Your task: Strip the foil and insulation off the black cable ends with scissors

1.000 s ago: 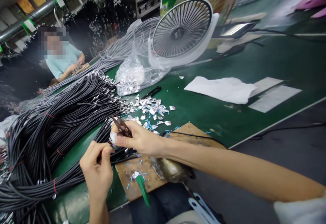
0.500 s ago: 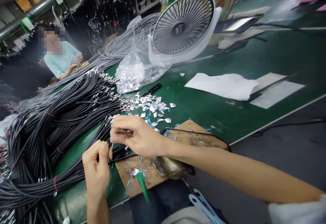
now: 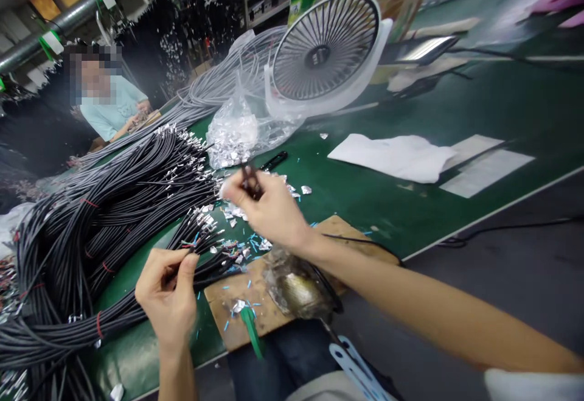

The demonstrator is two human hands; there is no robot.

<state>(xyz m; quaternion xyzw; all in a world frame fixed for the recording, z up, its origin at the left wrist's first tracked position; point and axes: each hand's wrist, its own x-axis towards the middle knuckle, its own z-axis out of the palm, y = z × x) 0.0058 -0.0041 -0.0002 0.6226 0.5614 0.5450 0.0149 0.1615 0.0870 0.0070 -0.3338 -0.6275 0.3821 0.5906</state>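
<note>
My left hand pinches a black cable at its stripped end, where thin coloured wires stick out past the fingertips. My right hand is closed around a small dark hand tool, its kind blurred. Something whitish shows at those fingertips, too smeared to name. Below the right hand lie silver foil scraps and bits of blue insulation. A tied bundle of black cables runs beneath my left hand, its stripped ends pointing toward the scraps.
A wooden board at the table edge carries a metal lump and a green-handled tool. Behind stand a fan and a plastic bag of foil. White cloth lies right. A co-worker sits far left.
My right hand has moved up and away from my left hand, carrying the dark tool over the scraps. Coloured wires now show at the cable end in my left hand.
</note>
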